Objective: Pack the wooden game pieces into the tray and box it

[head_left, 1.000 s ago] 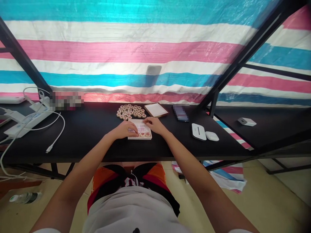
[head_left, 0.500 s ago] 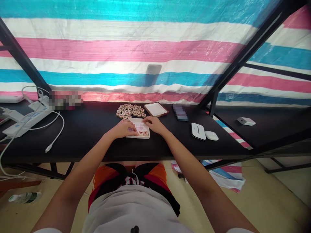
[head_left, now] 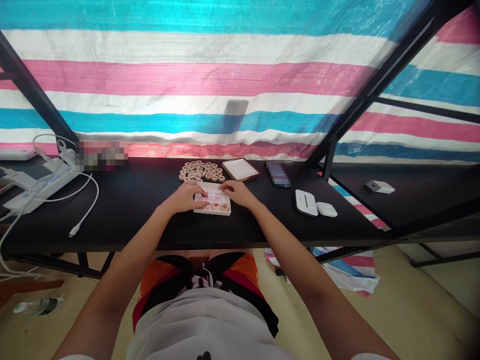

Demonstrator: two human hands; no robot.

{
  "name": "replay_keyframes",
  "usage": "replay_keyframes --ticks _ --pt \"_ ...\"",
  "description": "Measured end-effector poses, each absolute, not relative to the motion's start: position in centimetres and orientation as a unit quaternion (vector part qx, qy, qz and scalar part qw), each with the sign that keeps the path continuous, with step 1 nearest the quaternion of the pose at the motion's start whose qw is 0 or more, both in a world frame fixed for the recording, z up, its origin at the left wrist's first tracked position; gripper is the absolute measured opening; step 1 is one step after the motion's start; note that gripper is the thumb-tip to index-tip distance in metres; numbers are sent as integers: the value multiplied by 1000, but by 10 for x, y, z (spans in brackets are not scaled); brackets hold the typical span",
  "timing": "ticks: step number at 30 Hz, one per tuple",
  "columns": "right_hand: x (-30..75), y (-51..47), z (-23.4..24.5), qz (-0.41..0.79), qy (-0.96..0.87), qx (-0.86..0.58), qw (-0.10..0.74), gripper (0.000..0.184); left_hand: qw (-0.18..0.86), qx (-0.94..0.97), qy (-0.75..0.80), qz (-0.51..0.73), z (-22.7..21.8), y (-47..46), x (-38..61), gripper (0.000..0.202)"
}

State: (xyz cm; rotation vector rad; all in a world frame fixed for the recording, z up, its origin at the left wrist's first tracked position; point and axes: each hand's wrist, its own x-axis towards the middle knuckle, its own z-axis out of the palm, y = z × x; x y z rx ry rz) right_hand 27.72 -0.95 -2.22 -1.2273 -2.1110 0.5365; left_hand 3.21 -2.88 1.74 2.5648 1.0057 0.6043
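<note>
A small white box [head_left: 212, 201] with red grid lines lies on the black table [head_left: 150, 220] before me, and a few round chess pieces rest along its near edge. My left hand [head_left: 186, 197] lies on the box's left side, fingers curled over it. My right hand [head_left: 237, 193] rests on the box's far right corner, fingers bent. A heap of round wooden chess pieces [head_left: 201, 171] sits just behind the box. A flat lid with a wooden rim [head_left: 240, 169] lies to the right of the heap.
A power strip with white cables [head_left: 45, 184] occupies the table's left end. Two white devices [head_left: 314, 204] lie to the right, another white device [head_left: 380, 186] on the neighbouring table. A striped tarp hangs behind. A plastic bottle [head_left: 35, 305] lies on the floor.
The box has shifted slightly left and away under both hands. My left hand has slid a little leftward along the box's side.
</note>
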Motion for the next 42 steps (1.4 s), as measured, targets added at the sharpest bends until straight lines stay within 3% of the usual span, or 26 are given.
replay_keyframes --ticks 4,11,23,32,38,42 --pt "277 -10 -21 203 -800 -471 311 22 186 884 342 259 22 -30 27 23" --pt "277 -10 -21 202 -800 -469 314 23 245 897 295 219 20 -32 34 34" --pt "277 -11 -21 208 -798 -469 316 22 145 917 312 202 5 -20 32 29" --pt "277 -10 -21 204 -800 -469 313 22 147 903 334 225 1 -18 36 16" --pt "278 -10 -22 207 -799 -470 313 22 127 819 451 330 13 -18 22 19" --pt "278 -10 -22 209 -799 -466 318 22 111 811 508 268 11 -10 8 14"
